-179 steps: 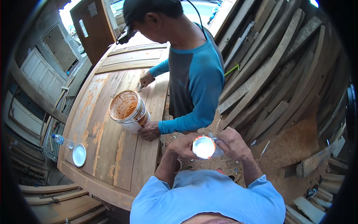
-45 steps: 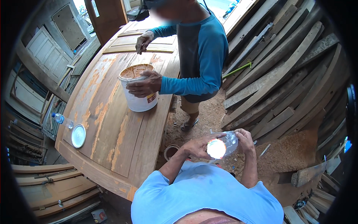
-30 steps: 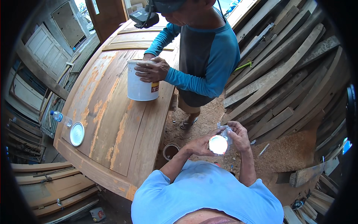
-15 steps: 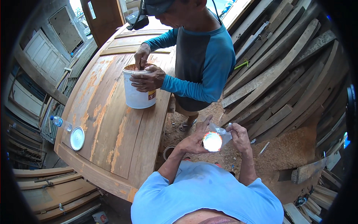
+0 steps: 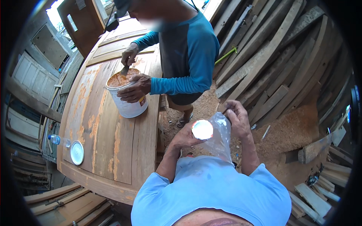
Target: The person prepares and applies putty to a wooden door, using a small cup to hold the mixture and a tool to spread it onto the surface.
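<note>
My left hand [image 5: 183, 136] is wrapped around a small round can [image 5: 202, 130], whose pale end glares brightly. Beside it, a clear plastic bag [image 5: 222, 135] hangs down toward my shirt. The fingers of my right hand [image 5: 238, 116] pinch near the bag's upper edge; a small dark sliver shows at the fingertips, too small to name. Across from me a co-worker steadies a white bucket [image 5: 130, 107] of orange-brown paste with one hand [image 5: 135, 88]. The co-worker's other hand [image 5: 130, 54] grips a putty knife [image 5: 125, 70] that dips into the paste.
The bucket stands on a wooden door panel [image 5: 107, 132] patched with orange filler. A white lid [image 5: 77, 152] and a clear bottle [image 5: 56, 139] lie at its left. Stacked planks [image 5: 271, 67] line the right side, above sawdust on the floor [image 5: 290, 132].
The plastic bag has spread out and now hangs lower beside the can. My right hand has risen slightly. The co-worker's knife hand has lifted, showing the blade, and the bucket is tilted.
</note>
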Available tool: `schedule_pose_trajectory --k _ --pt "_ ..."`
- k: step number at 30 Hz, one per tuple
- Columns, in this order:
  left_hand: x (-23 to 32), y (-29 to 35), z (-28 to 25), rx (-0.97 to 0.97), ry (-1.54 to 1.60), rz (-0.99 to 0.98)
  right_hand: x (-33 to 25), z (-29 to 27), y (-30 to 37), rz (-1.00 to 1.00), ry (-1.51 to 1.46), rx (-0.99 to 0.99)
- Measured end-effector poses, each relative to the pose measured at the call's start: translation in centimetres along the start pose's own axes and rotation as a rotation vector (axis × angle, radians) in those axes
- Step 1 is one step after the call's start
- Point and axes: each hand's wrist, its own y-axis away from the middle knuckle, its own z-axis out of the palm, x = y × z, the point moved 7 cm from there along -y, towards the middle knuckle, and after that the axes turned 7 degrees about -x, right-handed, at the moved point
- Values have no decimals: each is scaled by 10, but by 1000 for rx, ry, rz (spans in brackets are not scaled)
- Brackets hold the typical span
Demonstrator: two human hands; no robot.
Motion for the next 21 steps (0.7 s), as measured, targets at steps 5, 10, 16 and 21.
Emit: schedule_pose_trajectory --k 5,10,16,21 --pt "7 9 -17 123 92 -17 6 -43 7 84 5 122" --pt "2 9 -25 173 74 7 -67 4 20 -208 448 75" --pt "-3 6 -29 187 58 -9 -33 17 2 -216 594 -39" --pt "0 13 -35 282 110 -5 -16 -2 -9 -3 344 -255"
